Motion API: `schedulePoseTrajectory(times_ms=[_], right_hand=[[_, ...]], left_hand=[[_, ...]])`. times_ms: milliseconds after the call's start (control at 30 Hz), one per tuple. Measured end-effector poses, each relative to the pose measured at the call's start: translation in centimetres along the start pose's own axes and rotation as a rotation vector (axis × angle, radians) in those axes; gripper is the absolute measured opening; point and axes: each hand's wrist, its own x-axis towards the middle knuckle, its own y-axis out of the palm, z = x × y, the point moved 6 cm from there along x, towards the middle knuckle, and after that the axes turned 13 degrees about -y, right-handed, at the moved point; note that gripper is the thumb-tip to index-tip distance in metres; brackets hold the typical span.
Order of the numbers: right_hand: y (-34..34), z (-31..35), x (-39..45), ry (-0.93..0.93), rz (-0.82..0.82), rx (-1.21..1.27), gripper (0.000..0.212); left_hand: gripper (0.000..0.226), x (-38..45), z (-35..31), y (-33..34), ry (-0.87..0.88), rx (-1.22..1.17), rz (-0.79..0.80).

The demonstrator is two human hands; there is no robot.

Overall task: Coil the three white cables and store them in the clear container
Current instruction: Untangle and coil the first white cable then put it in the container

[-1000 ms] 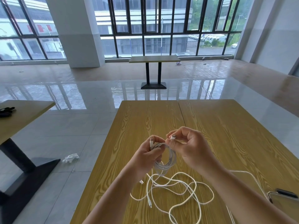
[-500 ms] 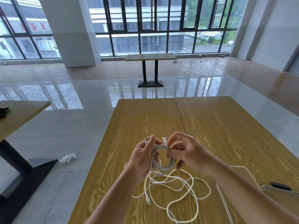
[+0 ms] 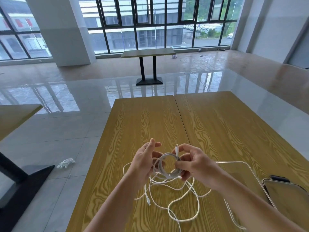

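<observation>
Tuck the upright plug end through the coil [image 3: 168, 166] and snug it so the loops can't spring apart — both hands pinch it above the table [image 3: 143, 121], left hand [image 3: 145, 162] on one side, right hand [image 3: 192, 162] on the plug side, with loose white cables [image 3: 177, 196] tangled below.

Bright daylight from windows [image 3: 150, 24] at 12 o'clock; glare on floor [image 3: 66, 94]. Edges bow, wide-angle. Slight softness overall, possibly motion blur.
</observation>
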Motion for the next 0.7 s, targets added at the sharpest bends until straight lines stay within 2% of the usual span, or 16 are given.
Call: schedulePoseTrajectory(times_ms=[133, 267, 433, 567, 700], right_hand=[[-1.6, -0.6, -0.7, -0.024, -0.213, -0.001, 0.02], [-1.7, -1.8, -1.6, -0.014, -0.266, -0.028, 0.024], [-2.2, -3.2, -2.6, 0.014, -0.156, -0.003, 0.033], [-3.4, -3.7, -3.2, 0.007, -0.108, 0.065, 0.026], [-4.7, -4.3, -4.0, 0.007, -0.102, 0.082, 0.039]], left_hand=[[0.04, -0.2, 2.4, 2.5, -0.127, -0.349, 0.104], [0.038, -0.5, 3.7, 4.6, -0.129, -0.48, 0.02], [0.039, 0.3, 4.4, 5.6, -0.188, -0.468, -0.094], [0.032, 1.4, 5.2, 6.6, -0.203, -0.37, -0.091], [0.021, 2.2, 5.6, 8.0, -0.184, -0.224, -0.041]])
